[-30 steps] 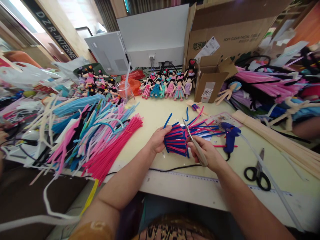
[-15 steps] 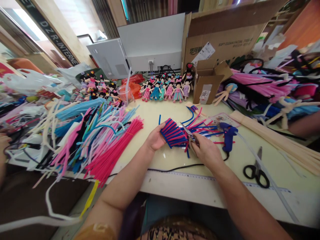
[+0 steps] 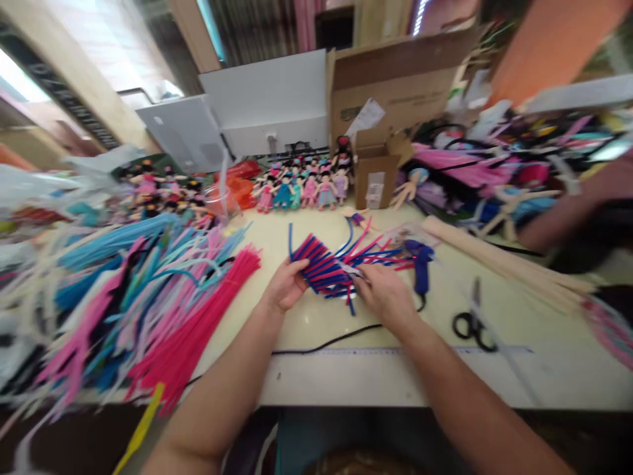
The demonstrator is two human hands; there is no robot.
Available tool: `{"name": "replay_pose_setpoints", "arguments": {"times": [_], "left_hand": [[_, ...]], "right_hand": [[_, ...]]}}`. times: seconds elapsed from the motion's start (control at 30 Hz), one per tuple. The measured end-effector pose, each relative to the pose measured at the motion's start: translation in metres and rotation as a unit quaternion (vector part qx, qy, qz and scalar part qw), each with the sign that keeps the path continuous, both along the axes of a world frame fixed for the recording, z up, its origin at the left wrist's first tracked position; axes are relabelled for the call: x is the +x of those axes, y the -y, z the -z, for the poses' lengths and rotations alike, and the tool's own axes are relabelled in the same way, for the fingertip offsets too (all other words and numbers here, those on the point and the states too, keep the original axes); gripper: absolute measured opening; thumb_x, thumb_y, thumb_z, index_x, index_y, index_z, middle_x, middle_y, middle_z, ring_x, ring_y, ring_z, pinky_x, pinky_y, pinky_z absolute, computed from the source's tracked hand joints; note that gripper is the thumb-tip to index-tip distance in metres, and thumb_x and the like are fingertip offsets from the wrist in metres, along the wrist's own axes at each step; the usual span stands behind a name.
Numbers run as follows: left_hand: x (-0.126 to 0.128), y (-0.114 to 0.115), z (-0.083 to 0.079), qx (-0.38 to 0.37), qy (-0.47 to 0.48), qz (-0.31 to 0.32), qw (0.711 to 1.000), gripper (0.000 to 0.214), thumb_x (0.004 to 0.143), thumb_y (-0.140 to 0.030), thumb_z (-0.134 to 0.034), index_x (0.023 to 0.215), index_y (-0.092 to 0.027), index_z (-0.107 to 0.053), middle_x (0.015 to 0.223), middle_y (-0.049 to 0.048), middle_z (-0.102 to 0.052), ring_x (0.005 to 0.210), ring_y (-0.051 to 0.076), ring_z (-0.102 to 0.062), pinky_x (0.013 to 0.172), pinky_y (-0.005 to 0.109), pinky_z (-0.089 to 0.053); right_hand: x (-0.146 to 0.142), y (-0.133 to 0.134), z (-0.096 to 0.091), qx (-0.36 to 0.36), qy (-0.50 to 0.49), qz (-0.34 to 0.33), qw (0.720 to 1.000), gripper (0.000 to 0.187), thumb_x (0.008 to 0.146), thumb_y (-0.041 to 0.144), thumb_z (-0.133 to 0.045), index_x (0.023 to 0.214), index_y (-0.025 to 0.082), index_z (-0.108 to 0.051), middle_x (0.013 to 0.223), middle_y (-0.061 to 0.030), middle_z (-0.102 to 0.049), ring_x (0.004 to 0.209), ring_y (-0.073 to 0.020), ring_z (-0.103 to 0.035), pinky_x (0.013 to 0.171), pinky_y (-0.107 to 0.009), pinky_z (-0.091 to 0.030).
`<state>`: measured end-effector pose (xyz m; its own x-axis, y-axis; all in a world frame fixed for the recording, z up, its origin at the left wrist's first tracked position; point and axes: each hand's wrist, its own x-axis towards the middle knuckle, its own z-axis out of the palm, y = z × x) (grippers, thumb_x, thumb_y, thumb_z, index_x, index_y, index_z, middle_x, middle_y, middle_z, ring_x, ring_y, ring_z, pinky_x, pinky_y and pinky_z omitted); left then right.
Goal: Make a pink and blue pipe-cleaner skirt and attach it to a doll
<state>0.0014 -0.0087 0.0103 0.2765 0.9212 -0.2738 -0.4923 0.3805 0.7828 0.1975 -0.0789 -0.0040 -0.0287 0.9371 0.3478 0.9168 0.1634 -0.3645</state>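
Note:
My left hand (image 3: 287, 287) is closed on the left edge of a striped piece of blue and pink pipe cleaners (image 3: 316, 262), thumb on top. In my right hand (image 3: 388, 295) is a pair of scissors (image 3: 350, 269), its metal blades lying over the right side of the striped piece. Whether the blades are apart is blurred. Loose blue and pink pipe cleaner ends (image 3: 380, 254) fan out behind the blades. A blue glue gun (image 3: 419, 260) lies just right of them.
Black-handled scissors (image 3: 475, 323) and a ruler (image 3: 395, 351) lie near the front edge, with a black cord (image 3: 326, 343). Pink pipe cleaners (image 3: 198, 323) are piled at left, beige ones (image 3: 494, 254) at right. Small dolls (image 3: 297, 188) stand behind, beside a cardboard box (image 3: 376, 175). Another person's arm (image 3: 568, 211) shows at right.
The camera view has swung right, so everything sits further left. My left hand still grips the striped piece, and the scissors stay in my right hand against its right side.

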Motion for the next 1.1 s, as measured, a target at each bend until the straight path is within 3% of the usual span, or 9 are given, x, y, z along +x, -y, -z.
{"name": "replay_pose_setpoints", "arguments": {"times": [0.17,0.3,0.5,0.6,0.7,0.83,0.93,1.1], "left_hand": [[-0.004,-0.009,0.000,0.007,-0.035,-0.005,0.999,0.033,0.087,-0.013,-0.050,0.118,-0.016,-0.061,0.103,0.0097,-0.072,0.091,0.022,-0.069,0.082,0.038,-0.057],[-0.004,-0.016,0.000,0.012,-0.067,0.002,0.998,0.034,0.088,-0.011,-0.044,0.117,-0.016,-0.062,0.100,0.0086,-0.072,0.086,0.021,-0.070,0.075,0.036,-0.059],[0.000,-0.010,-0.002,-0.006,-0.113,-0.006,0.994,0.040,0.082,-0.002,-0.046,0.116,-0.015,-0.063,0.086,0.0057,-0.074,0.076,0.020,-0.071,0.073,0.033,-0.060],[0.002,-0.010,0.000,0.006,-0.134,-0.010,0.991,0.043,0.080,0.000,-0.048,0.116,-0.018,-0.063,0.088,0.0047,-0.074,0.077,0.021,-0.071,0.072,0.034,-0.060],[0.007,-0.008,-0.002,0.007,-0.147,-0.003,0.989,0.044,0.079,0.000,-0.049,0.115,-0.022,-0.065,0.093,0.0033,-0.074,0.081,0.024,-0.071,0.071,0.038,-0.061],[0.014,-0.001,-0.009,-0.030,-0.170,-0.048,0.984,0.047,0.081,-0.001,-0.045,0.109,-0.031,-0.068,0.097,-0.0027,-0.072,0.090,0.027,-0.068,0.070,0.038,-0.062],[0.014,0.000,-0.011,-0.029,-0.169,-0.070,0.983,0.046,0.081,-0.004,-0.047,0.106,-0.035,-0.068,0.099,-0.0074,-0.070,0.099,0.027,-0.063,0.072,0.037,-0.061],[0.008,-0.004,-0.005,0.006,-0.170,-0.051,0.984,0.048,0.080,-0.006,-0.047,0.110,-0.040,-0.065,0.098,-0.0109,-0.068,0.099,0.025,-0.064,0.069,0.036,-0.062]], "right_hand": [[-0.018,0.017,-0.012,0.049,0.010,-0.071,0.996,0.015,0.091,0.026,-0.050,0.100,0.020,-0.060,0.091,-0.0081,-0.063,0.089,-0.0216,-0.055,0.080,-0.032,-0.042],[-0.012,0.055,-0.004,0.090,0.073,-0.101,0.988,0.012,0.090,0.028,-0.049,0.090,0.021,-0.058,0.083,-0.0039,-0.060,0.080,-0.0193,-0.052,0.073,-0.030,-0.040],[0.054,0.149,0.028,0.095,0.053,-0.058,0.992,0.019,0.090,0.017,-0.042,0.080,0.020,-0.058,0.070,-0.0036,-0.056,0.067,-0.0181,-0.049,0.062,-0.030,-0.037],[0.108,0.175,0.023,0.133,-0.007,0.039,0.990,0.020,0.091,0.018,-0.041,0.084,0.021,-0.060,0.072,-0.0048,-0.059,0.069,-0.0188,-0.052,0.065,-0.030,-0.041],[0.174,0.165,0.001,0.132,-0.092,0.194,0.968,0.018,0.091,0.026,-0.045,0.085,0.021,-0.061,0.077,-0.0039,-0.059,0.073,-0.0185,-0.055,0.069,-0.031,-0.043],[0.264,0.108,-0.024,0.145,-0.182,0.402,0.886,0.026,0.080,0.034,-0.055,0.099,0.017,-0.060,0.100,-0.0068,-0.060,0.082,-0.0181,-0.058,0.079,-0.032,-0.046],[0.309,0.063,-0.029,0.126,-0.184,0.446,0.867,0.054,0.072,0.039,-0.064,0.118,0.012,-0.053,0.120,-0.0156,-0.053,0.099,-0.0225,-0.057,0.088,-0.034,-0.044],[0.337,0.026,-0.017,0.051,-0.184,0.475,0.859,0.070,0.059,0.044,-0.077,0.116,0.011,-0.056,0.114,-0.0168,-0.058,0.108,-0.0302,-0.055,0.093,-0.040,-0.042]]}}
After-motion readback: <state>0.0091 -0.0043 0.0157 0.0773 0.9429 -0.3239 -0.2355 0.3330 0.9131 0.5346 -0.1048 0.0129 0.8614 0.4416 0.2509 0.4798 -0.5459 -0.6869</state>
